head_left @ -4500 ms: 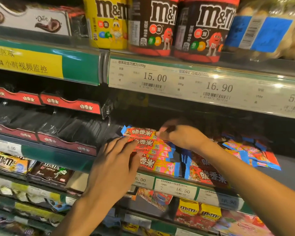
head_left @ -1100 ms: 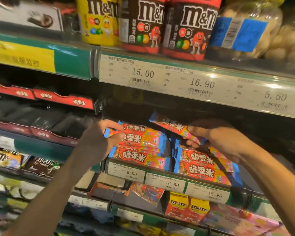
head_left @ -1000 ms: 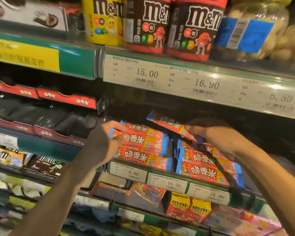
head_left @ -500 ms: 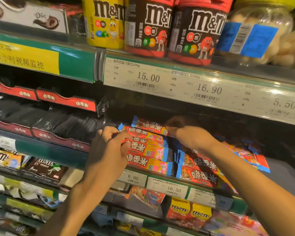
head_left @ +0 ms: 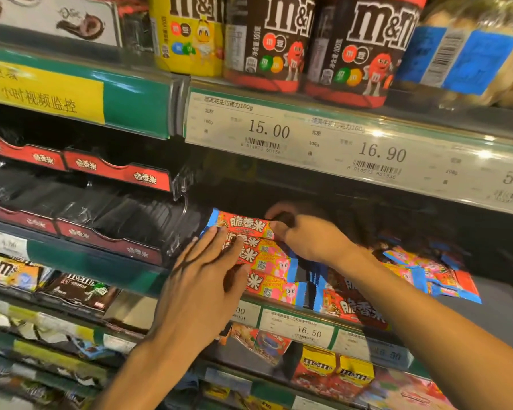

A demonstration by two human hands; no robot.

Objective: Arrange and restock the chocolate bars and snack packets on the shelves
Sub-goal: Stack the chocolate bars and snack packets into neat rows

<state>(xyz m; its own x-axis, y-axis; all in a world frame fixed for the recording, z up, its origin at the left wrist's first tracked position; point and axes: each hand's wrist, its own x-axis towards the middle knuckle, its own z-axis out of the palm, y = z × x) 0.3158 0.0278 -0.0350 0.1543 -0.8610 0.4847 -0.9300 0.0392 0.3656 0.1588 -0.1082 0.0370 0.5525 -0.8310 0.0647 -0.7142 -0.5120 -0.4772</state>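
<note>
My left hand (head_left: pixel 202 279) lies flat, fingers straight, pressing the near end of the stack of red bars (head_left: pixel 261 255) at the front of the middle shelf (head_left: pixel 510 306). My right hand (head_left: pixel 305 235) pinches the far end of the top bar (head_left: pixel 243 224), setting it on that stack. Just right of the stack a second pile (head_left: pixel 350 306) lies roughly squared; further right, loose bars (head_left: pixel 430 273) lie scattered and, I judge, need gathering. So the work looks partly done. My right fingertips and the back of the shelf are lost in shadow, and the trays (head_left: pixel 80 208) left of the stack are too dark to read.
</note>
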